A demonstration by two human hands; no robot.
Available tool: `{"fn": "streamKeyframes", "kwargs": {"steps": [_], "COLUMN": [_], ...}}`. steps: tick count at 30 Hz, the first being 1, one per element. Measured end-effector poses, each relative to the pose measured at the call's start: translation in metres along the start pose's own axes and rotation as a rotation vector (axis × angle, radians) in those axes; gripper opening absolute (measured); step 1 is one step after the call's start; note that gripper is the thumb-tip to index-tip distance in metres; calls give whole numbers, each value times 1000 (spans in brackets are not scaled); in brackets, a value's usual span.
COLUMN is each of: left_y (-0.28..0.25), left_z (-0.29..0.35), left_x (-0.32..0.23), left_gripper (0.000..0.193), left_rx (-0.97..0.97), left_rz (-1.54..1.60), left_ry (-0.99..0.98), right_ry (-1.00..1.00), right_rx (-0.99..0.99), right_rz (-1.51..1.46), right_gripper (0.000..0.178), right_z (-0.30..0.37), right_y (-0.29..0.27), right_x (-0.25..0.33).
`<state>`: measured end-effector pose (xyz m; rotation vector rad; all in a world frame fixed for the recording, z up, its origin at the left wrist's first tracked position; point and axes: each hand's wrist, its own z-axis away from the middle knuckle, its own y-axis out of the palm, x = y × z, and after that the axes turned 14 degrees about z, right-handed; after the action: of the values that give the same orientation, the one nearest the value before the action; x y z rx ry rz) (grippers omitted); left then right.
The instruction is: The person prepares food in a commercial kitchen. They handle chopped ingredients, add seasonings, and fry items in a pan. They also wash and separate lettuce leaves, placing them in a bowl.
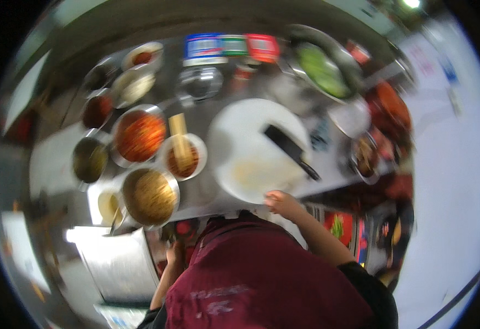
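Note:
A round white cutting board [240,148] lies in the middle of the counter, a pale yellowish smear on its near part. Across its right side rests a cleaver [286,143] with a dark blade, its handle pointing toward me at the rim. My right hand [279,202] is at the board's near edge with curled fingers; anything inside them is hidden. Low beside my apron, below the counter edge, my left hand [176,253] is blurred, and its fingers cannot be made out. Left of the board, a white bowl [202,159] of reddish-brown sauce holds a pale wooden, brush-like tool [178,131].
Metal bowls stand at left, one with red-orange food [140,137], another with tan, grainy food [151,197]. A large steel basin [333,46] with green vegetables sits at the far right. Cards [204,46] line the back. A metal-topped box [113,263] is at lower left.

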<state>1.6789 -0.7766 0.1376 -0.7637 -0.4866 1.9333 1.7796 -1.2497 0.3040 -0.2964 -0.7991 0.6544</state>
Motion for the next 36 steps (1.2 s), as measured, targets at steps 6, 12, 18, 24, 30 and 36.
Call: {"fn": "streamKeyframes", "kwargs": {"steps": [6, 12, 18, 24, 30, 36], "left_y": [-1, -41, 30, 127, 173, 228], "left_z": [-40, 0, 53, 120, 164, 145], "left_x": [-45, -198, -338, -479, -548, -603], "left_gripper": [25, 31, 51, 52, 49, 47], "left_rx": [59, 158, 295, 544, 841, 982], "left_rz": [455, 449, 487, 342, 203, 120], "left_ry": [112, 125, 63, 605, 588, 397], "right_ry": [29, 63, 235, 439, 553, 744], "right_rx": [-129, -309, -464, -521, -754, -626], "right_rz": [101, -44, -132, -219, -486, -718], "right_gripper": [53, 53, 53, 56, 55, 55], "right_z": [80, 180, 280, 363, 400, 421], "right_y": [-16, -24, -4, 19, 37, 64], "right_x": [-40, -108, -232, -318, -328, -318]}}
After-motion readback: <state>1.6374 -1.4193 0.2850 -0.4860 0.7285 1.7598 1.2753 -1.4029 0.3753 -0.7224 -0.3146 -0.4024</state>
